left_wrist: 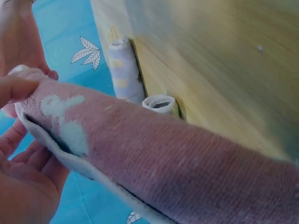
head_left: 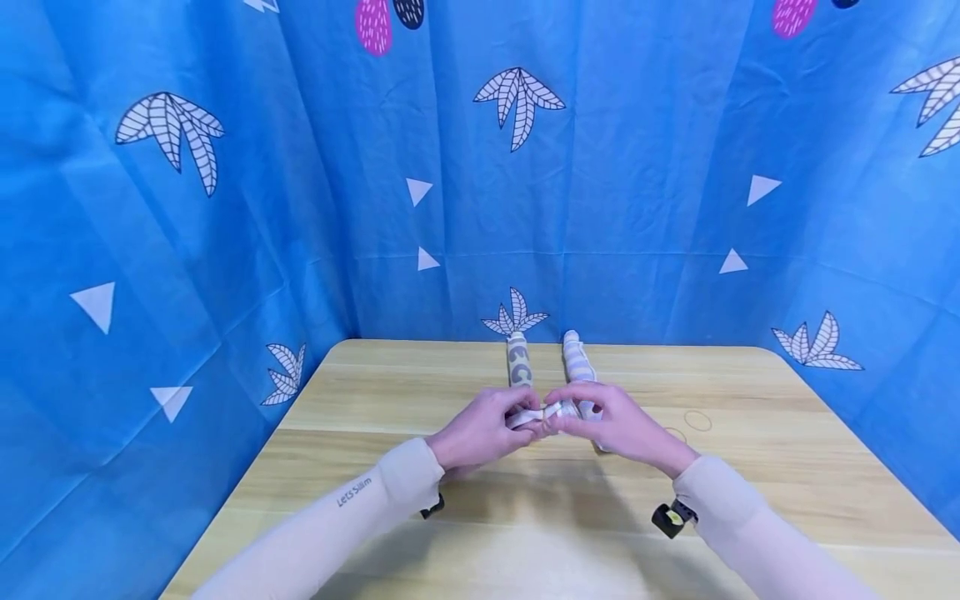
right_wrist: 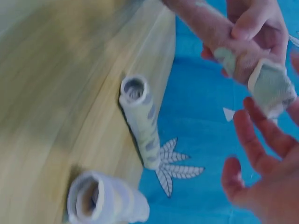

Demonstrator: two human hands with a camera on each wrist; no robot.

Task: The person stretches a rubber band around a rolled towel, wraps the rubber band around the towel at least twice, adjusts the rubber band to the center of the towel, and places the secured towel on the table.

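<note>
A pink rolled cloth (left_wrist: 140, 135) with pale green patches runs across the left wrist view, a pale loose edge along its side. My left hand (head_left: 480, 425) grips it near one end, thumb on top and fingers beneath. In the right wrist view, its pale green end (right_wrist: 273, 88) shows between the hands. My right hand (head_left: 611, 421) pinches that end between thumb and index finger, while its other fingers (right_wrist: 254, 154) are spread below. Behind the hands lie a cream roll with grey marks (head_left: 518, 360) and a lilac-striped roll (head_left: 577, 361).
Two thin rubber bands lie on the wooden table (head_left: 375, 392) right of the hands, the farther rubber band (head_left: 697, 420) in plain sight. A blue patterned curtain (head_left: 637, 167) stands around the table's back and sides.
</note>
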